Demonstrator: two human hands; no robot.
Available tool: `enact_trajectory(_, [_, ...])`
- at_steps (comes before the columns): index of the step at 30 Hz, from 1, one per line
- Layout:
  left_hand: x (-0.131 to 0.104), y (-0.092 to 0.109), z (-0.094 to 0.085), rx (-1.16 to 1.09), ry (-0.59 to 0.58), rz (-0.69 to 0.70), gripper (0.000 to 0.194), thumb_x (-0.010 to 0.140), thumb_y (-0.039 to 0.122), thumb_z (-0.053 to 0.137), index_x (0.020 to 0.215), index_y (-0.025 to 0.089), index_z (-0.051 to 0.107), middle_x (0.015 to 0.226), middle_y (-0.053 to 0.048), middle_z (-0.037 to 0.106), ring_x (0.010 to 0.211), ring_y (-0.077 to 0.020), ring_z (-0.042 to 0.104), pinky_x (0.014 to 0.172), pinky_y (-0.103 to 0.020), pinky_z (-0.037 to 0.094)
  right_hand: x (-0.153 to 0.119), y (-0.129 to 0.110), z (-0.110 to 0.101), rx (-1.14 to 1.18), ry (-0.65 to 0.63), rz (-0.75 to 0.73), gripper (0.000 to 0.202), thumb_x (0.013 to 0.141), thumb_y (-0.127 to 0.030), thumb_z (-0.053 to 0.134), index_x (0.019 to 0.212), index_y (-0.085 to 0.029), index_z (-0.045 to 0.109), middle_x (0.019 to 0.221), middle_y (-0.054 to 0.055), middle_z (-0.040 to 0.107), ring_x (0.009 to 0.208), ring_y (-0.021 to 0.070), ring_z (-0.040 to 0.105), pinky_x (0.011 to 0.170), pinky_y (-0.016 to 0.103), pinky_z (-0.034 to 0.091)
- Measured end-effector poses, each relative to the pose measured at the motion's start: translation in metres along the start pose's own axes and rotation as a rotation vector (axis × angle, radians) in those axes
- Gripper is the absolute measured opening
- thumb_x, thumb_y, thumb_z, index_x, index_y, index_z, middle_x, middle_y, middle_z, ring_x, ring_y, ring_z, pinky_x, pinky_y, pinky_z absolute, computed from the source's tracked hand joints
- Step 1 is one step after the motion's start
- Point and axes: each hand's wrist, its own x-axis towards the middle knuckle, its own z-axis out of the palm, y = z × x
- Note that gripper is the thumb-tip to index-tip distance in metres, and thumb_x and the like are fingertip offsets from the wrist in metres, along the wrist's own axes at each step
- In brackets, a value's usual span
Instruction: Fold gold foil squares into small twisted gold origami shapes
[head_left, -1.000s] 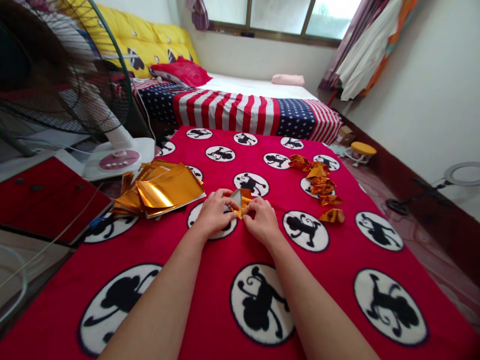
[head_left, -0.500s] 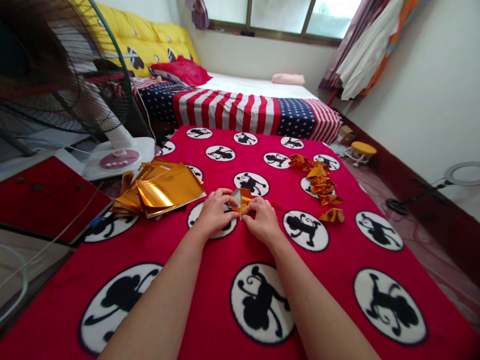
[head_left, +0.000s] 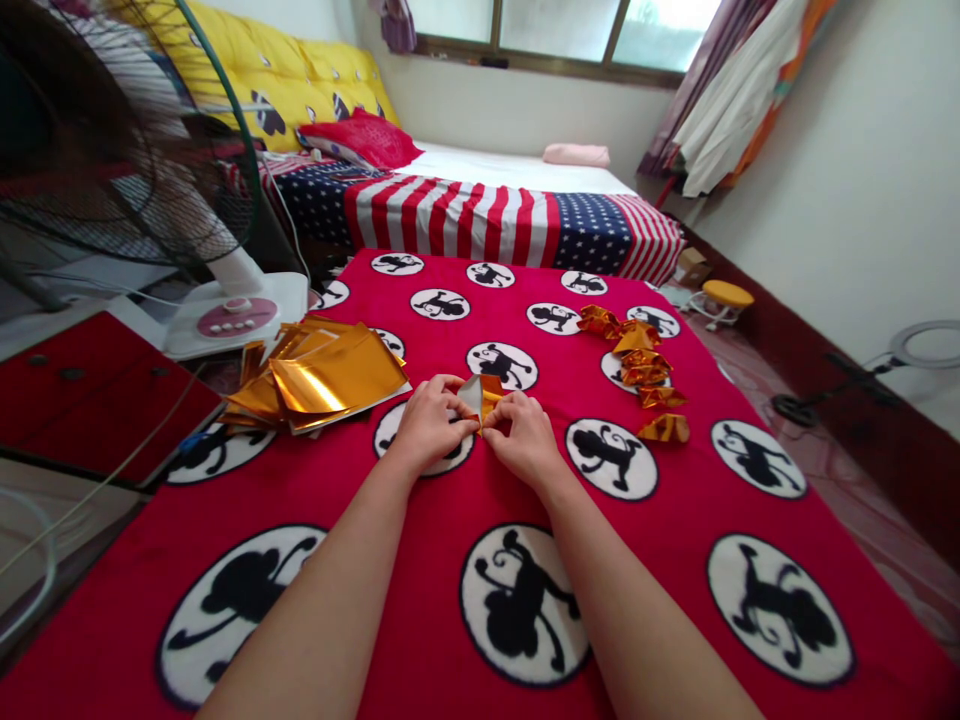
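Observation:
Between my two hands is a small sheet of gold foil paper (head_left: 491,389), partly folded, with its pale grey back showing on the left. My left hand (head_left: 435,425) pinches its left near edge between thumb and fingers. On the other side my right hand (head_left: 520,432) pinches the near right edge, fingertips close to those of the left. To the left lies a loose stack of flat gold foil sheets (head_left: 341,375). A row of folded gold foil pieces (head_left: 643,368) runs along the right side.
A red cloth with monkey circles (head_left: 420,620) covers the surface under my hands. At the left stands a fan (head_left: 225,290) beside a red cabinet (head_left: 82,390). Beyond is a bed (head_left: 487,220); a yellow stool (head_left: 727,293) and a ring-light stand (head_left: 855,375) are at right.
Both hands stay nearly in place on the foil paper. Its near edges look slightly more drawn together at the fingertips, and the grey back shows a little more.

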Motion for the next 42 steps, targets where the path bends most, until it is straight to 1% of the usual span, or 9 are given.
enact_trajectory(6, [0.000, 0.004, 0.000, 0.052, 0.005, -0.011, 0.007, 0.068, 0.029, 0.076, 0.071, 0.023, 0.076, 0.122, -0.006, 0.061, 0.107, -0.0273, 0.057, 0.099, -0.044, 0.046, 0.000, 0.000, 0.000, -0.015, -0.003, 0.001, 0.004, 0.075, -0.021, 0.066, 0.072, -0.023, 0.069, 0.098, 0.002, 0.062, 0.095, 0.0210, 0.052, 0.078, 0.034, 0.037])
enact_trajectory(15, [0.001, 0.001, -0.001, 0.045, -0.005, 0.010, 0.008, 0.069, 0.030, 0.076, 0.073, 0.023, 0.075, 0.123, -0.006, 0.061, 0.108, -0.0264, 0.057, 0.101, -0.043, 0.045, 0.000, -0.002, -0.001, -0.011, 0.001, 0.007, 0.007, 0.076, -0.024, 0.065, 0.070, -0.022, 0.068, 0.097, 0.001, 0.063, 0.095, 0.0207, 0.053, 0.075, 0.033, 0.035])
enact_trajectory(19, [0.002, 0.000, 0.000, 0.048, -0.017, 0.008, 0.008, 0.074, 0.028, 0.071, 0.076, 0.023, 0.077, 0.123, -0.005, 0.061, 0.109, -0.0266, 0.056, 0.100, -0.044, 0.045, 0.000, -0.002, 0.000, -0.015, 0.001, 0.007, 0.008, 0.076, -0.024, 0.064, 0.069, -0.023, 0.069, 0.096, 0.001, 0.063, 0.094, 0.0206, 0.053, 0.076, 0.033, 0.035])
enact_trajectory(22, [0.002, 0.000, 0.000, 0.055, -0.018, 0.005, 0.010, 0.076, 0.028, 0.069, 0.079, 0.023, 0.077, 0.123, -0.005, 0.061, 0.109, -0.0265, 0.056, 0.100, -0.044, 0.045, 0.000, -0.002, 0.000, -0.020, -0.008, 0.012, 0.007, 0.074, -0.023, 0.064, 0.069, -0.023, 0.069, 0.096, 0.001, 0.063, 0.095, 0.0206, 0.053, 0.076, 0.033, 0.035])
enact_trajectory(26, [0.003, 0.001, 0.001, 0.068, -0.007, 0.002, 0.010, 0.076, 0.028, 0.070, 0.078, 0.023, 0.077, 0.121, -0.006, 0.061, 0.109, -0.0269, 0.056, 0.101, -0.044, 0.044, 0.000, -0.002, 0.000, -0.023, -0.009, 0.016, 0.008, 0.073, -0.019, 0.063, 0.070, -0.023, 0.070, 0.096, 0.001, 0.063, 0.094, 0.0205, 0.052, 0.074, 0.032, 0.034])
enact_trajectory(32, [0.003, -0.004, 0.000, -0.013, -0.019, 0.015, 0.009, 0.075, 0.028, 0.070, 0.078, 0.024, 0.077, 0.122, -0.004, 0.060, 0.111, -0.0261, 0.056, 0.103, -0.044, 0.042, 0.001, -0.001, 0.002, -0.029, 0.005, 0.017, 0.011, 0.074, -0.017, 0.061, 0.069, -0.022, 0.069, 0.095, 0.001, 0.063, 0.094, 0.0201, 0.052, 0.074, 0.032, 0.034])
enact_trajectory(37, [0.003, -0.007, -0.001, -0.105, -0.021, 0.011, 0.008, 0.074, 0.026, 0.070, 0.078, 0.024, 0.077, 0.121, -0.003, 0.061, 0.111, -0.0248, 0.056, 0.105, -0.043, 0.041, 0.000, -0.001, 0.005, -0.052, 0.032, 0.021, 0.011, 0.077, -0.020, 0.061, 0.068, -0.021, 0.067, 0.096, 0.002, 0.064, 0.092, 0.0199, 0.052, 0.073, 0.032, 0.034])
enact_trajectory(42, [0.003, -0.007, -0.002, -0.115, -0.033, 0.016, 0.007, 0.074, 0.025, 0.071, 0.077, 0.023, 0.076, 0.122, -0.004, 0.060, 0.112, -0.0249, 0.056, 0.104, -0.042, 0.041, -0.001, -0.002, 0.005, -0.063, 0.041, 0.015, 0.011, 0.077, -0.023, 0.064, 0.066, -0.021, 0.066, 0.096, 0.002, 0.063, 0.091, 0.0199, 0.052, 0.073, 0.032, 0.034])
